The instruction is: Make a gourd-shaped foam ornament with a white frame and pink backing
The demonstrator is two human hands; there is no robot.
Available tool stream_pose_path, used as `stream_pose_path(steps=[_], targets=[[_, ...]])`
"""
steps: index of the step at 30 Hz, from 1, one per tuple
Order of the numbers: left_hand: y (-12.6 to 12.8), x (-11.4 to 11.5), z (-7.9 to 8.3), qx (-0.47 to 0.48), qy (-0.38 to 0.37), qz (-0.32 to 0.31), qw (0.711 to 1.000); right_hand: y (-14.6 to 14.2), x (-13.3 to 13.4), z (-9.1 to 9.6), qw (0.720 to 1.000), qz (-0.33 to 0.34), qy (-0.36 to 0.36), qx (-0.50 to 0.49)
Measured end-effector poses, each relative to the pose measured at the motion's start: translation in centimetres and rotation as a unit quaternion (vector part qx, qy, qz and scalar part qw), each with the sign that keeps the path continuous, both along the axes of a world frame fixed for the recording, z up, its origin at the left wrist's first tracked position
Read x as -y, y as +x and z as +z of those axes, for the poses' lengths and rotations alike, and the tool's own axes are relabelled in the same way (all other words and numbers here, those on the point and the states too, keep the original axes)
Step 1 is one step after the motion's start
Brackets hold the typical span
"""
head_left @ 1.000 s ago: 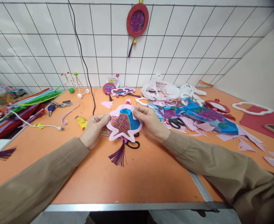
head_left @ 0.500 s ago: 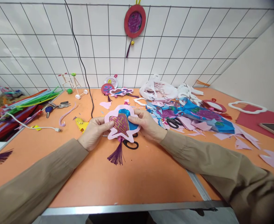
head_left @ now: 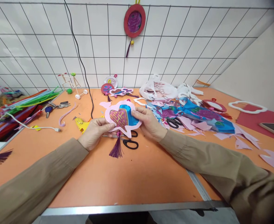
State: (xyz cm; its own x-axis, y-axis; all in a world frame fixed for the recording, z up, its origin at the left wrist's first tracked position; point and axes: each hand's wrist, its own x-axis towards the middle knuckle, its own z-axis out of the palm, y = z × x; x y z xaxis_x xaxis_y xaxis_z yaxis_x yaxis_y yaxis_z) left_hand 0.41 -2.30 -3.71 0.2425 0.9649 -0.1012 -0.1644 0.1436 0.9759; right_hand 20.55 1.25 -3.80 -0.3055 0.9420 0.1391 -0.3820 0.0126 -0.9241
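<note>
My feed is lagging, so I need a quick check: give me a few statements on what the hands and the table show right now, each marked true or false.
1. Both hands hold the pink ornament. True: the left hand grips its lower left edge and the right hand its right edge.
2. The ornament lies flat on the table. False: it is lifted and tilted, with its purple tassel hanging.
3. Black-handled scissors lie on the table under the ornament. True.
4. The right hand holds the scissors. False: neither hand touches them.
5. A round red ornament hangs on the tiled wall. True.
6. The fabric scraps are piled left of the hands. False: they are on the right; pipe cleaners are on the left.
</note>
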Motion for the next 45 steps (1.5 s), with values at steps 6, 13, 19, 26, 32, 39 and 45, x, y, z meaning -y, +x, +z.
stream_pose_path(steps=[6, 13, 19, 26, 32, 39, 45], targets=[[0.2, 0.3, 0.3, 0.084, 0.029, -0.02, 0.996, 0.1, -0.1, -0.6, 0.998, 0.01, 0.04, 0.052], [0.2, 0.3, 0.3, 0.062, 0.01, 0.044, 0.997, 0.2, 0.7, -0.4, 0.986, 0.03, 0.075, 0.144], [0.2, 0.3, 0.3, 0.064, 0.022, 0.049, 0.997, 0.0, 0.7, -0.4, 0.989, -0.012, 0.074, 0.124], [0.0, 0.3, 0.6, 0.046, 0.032, 0.025, 0.998, 0.1, 1.3, 0.2, 0.978, 0.032, 0.113, 0.171], [0.6, 0.8, 0.6, 0.01, 0.059, 0.017, 0.998, -0.4, 2.0, 0.8, 0.974, 0.057, 0.133, 0.174], [0.5, 0.8, 0.4, 0.013, 0.057, 0.004, 0.998, -0.4, 2.1, 0.7, 0.979, 0.076, 0.089, 0.17], [0.6, 1.1, 0.5, 0.015, 0.051, -0.012, 0.998, -0.4, 2.3, 0.7, 0.987, 0.083, 0.029, 0.134]])
